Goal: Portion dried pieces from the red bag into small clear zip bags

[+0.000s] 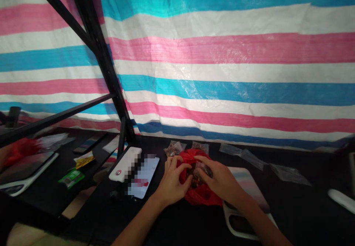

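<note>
A red plastic bag (203, 198) lies open on the black table, with small brownish pieces inside that are too dim to name. My left hand (173, 181) is curled over its left rim, thumb and fingers on the plastic. From the right, my right hand (222, 181) reaches over the opening and pinches a small clear plastic bag (205, 169), partly hidden by the fingers. Under my right forearm sits a white digital scale (246, 179). Behind the red bag are two small clear bags with brownish contents, one on the left (175, 148) and one on the right (200, 146).
Flat clear bags (290, 174) lie at the right. Left of my hands are a lit phone (146, 176) and a white device (124, 164). Beyond a black metal frame (104, 63), another person's hand is by a red bag (23, 150). A striped sheet (222, 50) hangs behind.
</note>
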`<action>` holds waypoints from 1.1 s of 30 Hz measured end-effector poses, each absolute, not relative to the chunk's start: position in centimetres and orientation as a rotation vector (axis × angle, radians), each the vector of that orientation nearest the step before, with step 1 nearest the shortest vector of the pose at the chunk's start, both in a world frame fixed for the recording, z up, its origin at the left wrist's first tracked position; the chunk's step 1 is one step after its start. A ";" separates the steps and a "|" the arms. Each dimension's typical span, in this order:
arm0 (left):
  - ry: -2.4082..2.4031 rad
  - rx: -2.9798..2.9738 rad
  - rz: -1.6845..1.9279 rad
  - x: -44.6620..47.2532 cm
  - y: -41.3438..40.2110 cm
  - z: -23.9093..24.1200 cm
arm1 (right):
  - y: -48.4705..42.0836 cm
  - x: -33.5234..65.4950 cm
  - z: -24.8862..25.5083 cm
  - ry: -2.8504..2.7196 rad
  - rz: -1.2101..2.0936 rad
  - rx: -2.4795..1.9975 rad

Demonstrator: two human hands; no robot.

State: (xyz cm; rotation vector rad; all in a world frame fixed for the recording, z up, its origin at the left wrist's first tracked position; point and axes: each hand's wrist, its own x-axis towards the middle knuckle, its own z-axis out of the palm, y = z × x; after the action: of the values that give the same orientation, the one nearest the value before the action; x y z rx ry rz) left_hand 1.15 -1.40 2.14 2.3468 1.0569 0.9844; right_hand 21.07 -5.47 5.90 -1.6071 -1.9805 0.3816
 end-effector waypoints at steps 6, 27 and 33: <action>1.049 2.274 0.998 1.4 -1.2 2.4 | -5.4 20.9 5.8 -1.849 0.538 -1.470; 0.838 2.170 1.423 1.1 -1.3 2.4 | -5.4 20.6 5.9 -1.454 0.524 -1.221; 0.834 2.196 1.346 1.1 -1.2 1.7 | -4.7 27.0 7.4 -1.571 0.578 -1.318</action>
State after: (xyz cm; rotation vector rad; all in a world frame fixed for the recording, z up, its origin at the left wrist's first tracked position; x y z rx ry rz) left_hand 1.08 -1.23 1.69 2.1957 0.8340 1.3464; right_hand 27.01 -4.68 7.42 -1.3181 -1.5707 0.5779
